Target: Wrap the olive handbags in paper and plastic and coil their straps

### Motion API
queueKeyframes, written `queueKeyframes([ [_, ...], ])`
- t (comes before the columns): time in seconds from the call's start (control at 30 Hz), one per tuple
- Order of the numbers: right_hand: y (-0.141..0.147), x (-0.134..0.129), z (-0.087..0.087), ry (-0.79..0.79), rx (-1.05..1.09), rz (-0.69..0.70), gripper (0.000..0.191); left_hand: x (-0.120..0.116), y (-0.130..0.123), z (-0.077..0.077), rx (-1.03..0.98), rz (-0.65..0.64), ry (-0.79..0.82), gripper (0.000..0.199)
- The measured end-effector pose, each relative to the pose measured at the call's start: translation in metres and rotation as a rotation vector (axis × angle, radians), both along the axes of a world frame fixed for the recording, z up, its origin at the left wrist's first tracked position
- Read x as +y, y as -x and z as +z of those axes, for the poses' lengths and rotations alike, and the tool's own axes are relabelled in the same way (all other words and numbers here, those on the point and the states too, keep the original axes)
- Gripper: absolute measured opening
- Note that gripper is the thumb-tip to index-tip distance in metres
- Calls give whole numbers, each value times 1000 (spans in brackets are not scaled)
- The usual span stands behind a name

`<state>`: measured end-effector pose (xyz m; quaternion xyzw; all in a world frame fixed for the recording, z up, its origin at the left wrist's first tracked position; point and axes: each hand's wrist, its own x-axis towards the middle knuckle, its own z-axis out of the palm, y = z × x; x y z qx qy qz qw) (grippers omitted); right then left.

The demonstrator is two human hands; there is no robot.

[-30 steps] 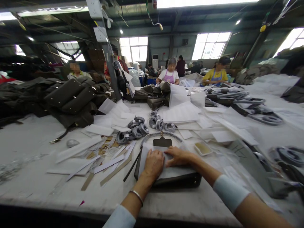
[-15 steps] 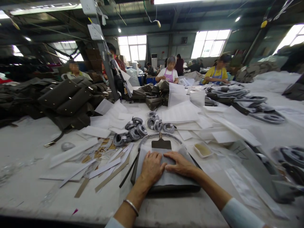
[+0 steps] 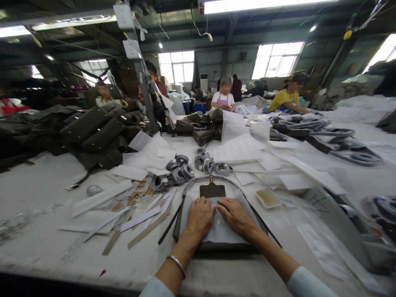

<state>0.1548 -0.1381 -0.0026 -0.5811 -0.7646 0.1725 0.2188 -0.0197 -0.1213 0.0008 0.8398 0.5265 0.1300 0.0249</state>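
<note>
A dark grey-brown handbag (image 3: 216, 247) lies flat on the table in front of me, with a translucent white foam sheet (image 3: 221, 231) over its face. My left hand (image 3: 200, 216) rests palm down on the sheet's left half, fingers stretched towards the upper edge. On the right half lies my right hand (image 3: 236, 216), its fingers extended and their tips close to the left hand. Above the sheet shows a dark flap tab (image 3: 213, 191) with a metal clasp (image 3: 211, 178). A wrapped handle (image 3: 229, 180) arches behind it. A thin strap (image 3: 169, 225) sticks out at the bag's left side.
Coiled, wrapped straps (image 3: 178, 173) lie beyond the bag. Paper and card strips (image 3: 140, 220) are scattered to the left, near a pile of dark bags (image 3: 93, 128). A small plastic dish (image 3: 267, 199) and a grey panel (image 3: 334, 214) are on the right. Co-workers (image 3: 223, 97) sit opposite.
My right hand has turned slightly and drawn its fingers in towards the left hand, baring more of the sheet between them. The whole view has shifted a little.
</note>
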Motion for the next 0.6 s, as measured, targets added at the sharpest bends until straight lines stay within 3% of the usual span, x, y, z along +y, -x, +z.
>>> queueKeyframes([
  [0.13,6,-1,-1,-129,-186,-15,34,4,-1,2,9,3,-23,22],
  [0.33,9,-3,4,-256,-262,-43,33,2,4,5,-17,-77,-57,22],
  [0.6,6,-4,4,-245,-282,-76,37,1,3,4,-32,-19,-78,25],
])
